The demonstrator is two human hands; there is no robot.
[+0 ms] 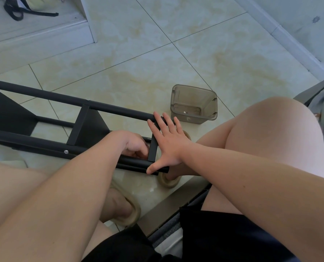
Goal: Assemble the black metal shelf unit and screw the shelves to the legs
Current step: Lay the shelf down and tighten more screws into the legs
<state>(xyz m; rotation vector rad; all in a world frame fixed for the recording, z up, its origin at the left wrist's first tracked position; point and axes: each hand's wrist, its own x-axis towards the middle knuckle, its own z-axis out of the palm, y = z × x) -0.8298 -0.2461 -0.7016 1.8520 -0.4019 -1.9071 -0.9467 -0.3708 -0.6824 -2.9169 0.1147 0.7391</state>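
On floor point(157, 53), right hand point(168, 146) touching shelf unit point(100, 107)

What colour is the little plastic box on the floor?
Smoky grey-brown and see-through. The plastic box shows best in the head view.

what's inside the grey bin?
Bin looks nearly empty: one small pale speck on its bottom, too small to identify. Its tinted near wall obscures the bottom's front edge.

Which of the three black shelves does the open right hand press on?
The end shelf, at the ends of the legs, under the right hand; the middle shelf and far shelf sit further left.
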